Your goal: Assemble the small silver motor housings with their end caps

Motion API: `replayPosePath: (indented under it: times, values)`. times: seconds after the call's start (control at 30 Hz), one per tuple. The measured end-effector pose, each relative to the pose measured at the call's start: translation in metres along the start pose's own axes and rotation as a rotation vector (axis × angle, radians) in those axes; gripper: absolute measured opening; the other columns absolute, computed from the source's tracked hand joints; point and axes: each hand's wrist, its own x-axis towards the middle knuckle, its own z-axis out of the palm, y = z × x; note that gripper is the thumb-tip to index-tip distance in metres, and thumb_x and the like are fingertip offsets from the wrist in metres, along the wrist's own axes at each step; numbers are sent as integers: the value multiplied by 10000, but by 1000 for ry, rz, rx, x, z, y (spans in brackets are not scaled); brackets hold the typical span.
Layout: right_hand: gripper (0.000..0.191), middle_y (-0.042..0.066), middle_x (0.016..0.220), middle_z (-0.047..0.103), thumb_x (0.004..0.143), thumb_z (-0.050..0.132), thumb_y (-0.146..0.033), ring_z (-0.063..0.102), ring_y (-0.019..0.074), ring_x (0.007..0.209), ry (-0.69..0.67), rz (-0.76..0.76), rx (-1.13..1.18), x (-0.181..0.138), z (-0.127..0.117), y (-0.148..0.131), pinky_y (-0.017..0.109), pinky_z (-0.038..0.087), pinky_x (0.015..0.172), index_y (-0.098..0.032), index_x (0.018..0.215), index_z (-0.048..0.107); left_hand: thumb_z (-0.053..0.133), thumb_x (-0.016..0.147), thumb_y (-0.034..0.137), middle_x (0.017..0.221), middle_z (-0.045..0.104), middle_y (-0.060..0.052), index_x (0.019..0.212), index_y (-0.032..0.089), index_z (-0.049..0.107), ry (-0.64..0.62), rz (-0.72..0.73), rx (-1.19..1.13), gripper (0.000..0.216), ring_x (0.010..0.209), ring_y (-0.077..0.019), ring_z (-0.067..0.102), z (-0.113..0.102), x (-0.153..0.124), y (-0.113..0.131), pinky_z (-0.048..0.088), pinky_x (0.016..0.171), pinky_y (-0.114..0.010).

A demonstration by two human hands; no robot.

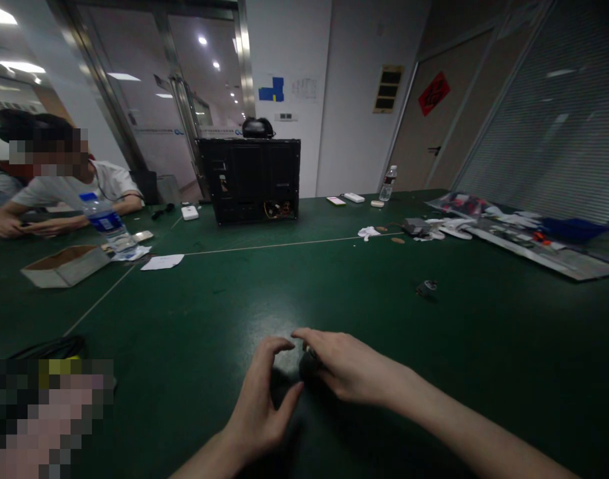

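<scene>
Near the front middle of the green table (214,346) are my two hands. My left hand (261,412) is open, thumb and index finger spread wide apart in a C shape. My right hand (351,369) curls over a small dark rounded object (308,367) with a metallic bit near its top. The fingers hide most of that object, so its kind is unclear. The left fingertips are close beside it; whether they touch it I cannot tell. Farther off to the right lies a small grey part (427,287) with a shiny end, too blurred to name.
A black equipment case (254,176) stands at the back. On the left are an open cardboard box (67,267), a water bottle (107,226), paper (163,261) and a seated person (74,179). Coiled cable (59,347) lies front left. A cluttered board (558,259) sits right.
</scene>
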Motion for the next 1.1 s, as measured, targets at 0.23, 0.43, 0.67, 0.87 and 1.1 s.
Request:
replayPosePath:
  times: [0.23,0.43,0.67,0.87,1.1]
  values:
    - [664,117,1194,577,751,563,-132,576,249,1055,159,-52,143,3,26,19,383,448,908,-189,1366,322,553,802,125,1122,541,-102,1174,219,404,5,5,-2,411,1059,-273,541,1,-1,-2,460,924,-438]
    - [447,102,1102,594,823,536,-139,579,224,968,240,-51,221,2,48,31,367,455,855,-197,1241,391,547,803,123,1111,535,-102,1166,217,401,8,-11,11,403,1046,-273,541,2,1,0,462,917,-454]
    - [364,68,1079,602,883,521,-234,580,207,953,288,38,513,4,55,17,357,444,859,-227,1230,412,609,770,133,1202,497,-116,1244,228,380,-10,2,-24,534,1118,-295,510,1,-1,0,443,957,-475]
    - [399,65,1057,620,877,550,-378,583,216,937,317,39,692,4,59,14,346,450,836,-201,1222,457,686,703,123,1333,391,-130,1347,248,337,-104,-19,-11,743,1241,-334,419,1,-2,1,374,1037,-522]
    - [409,52,988,622,839,600,-448,577,204,866,326,79,692,6,61,19,313,452,765,-195,1150,520,653,684,57,1280,440,-115,1289,258,418,-103,-40,5,679,1191,-313,462,5,0,-4,414,1005,-488]
